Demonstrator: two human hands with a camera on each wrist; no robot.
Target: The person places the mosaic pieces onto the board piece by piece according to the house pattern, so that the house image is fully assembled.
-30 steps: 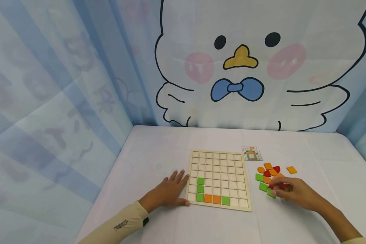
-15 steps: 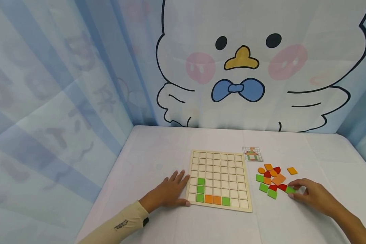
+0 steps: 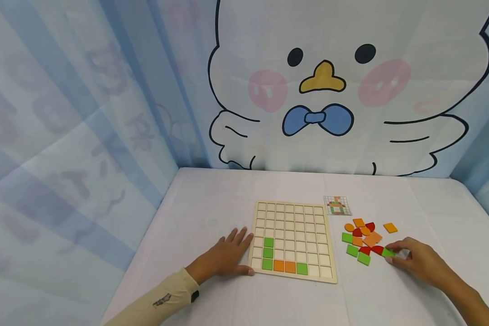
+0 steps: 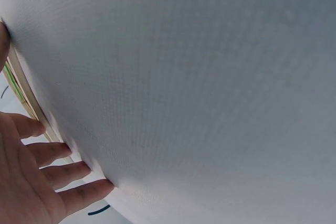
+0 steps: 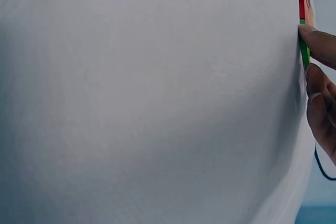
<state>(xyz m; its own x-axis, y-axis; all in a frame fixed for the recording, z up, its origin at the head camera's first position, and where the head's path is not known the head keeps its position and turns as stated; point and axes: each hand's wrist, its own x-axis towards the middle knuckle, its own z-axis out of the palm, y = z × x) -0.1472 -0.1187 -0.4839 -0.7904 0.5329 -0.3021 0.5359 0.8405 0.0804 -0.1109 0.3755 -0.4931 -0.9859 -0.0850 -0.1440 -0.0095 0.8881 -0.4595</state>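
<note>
My left hand lies with spread, straight fingers against the left edge of a wooden grid board; the left wrist view shows these fingers along the board's side. Green square tiles fill a short column at the board's lower left, with two orange tiles and another green one along the bottom row. To the right, my right hand pinches a green square tile between thumb and fingers. That tile sits at table level in the right wrist view, beside a red piece.
Right of the board lies a loose group of orange, red and green pieces, including an orange square and a green square. One orange tile lies apart. Behind them is a small pattern card. A printed curtain borders the table.
My right hand has moved right from over the pile to the green tile at its right end, uncovering the red and orange pieces. The left hand and board look unchanged.
</note>
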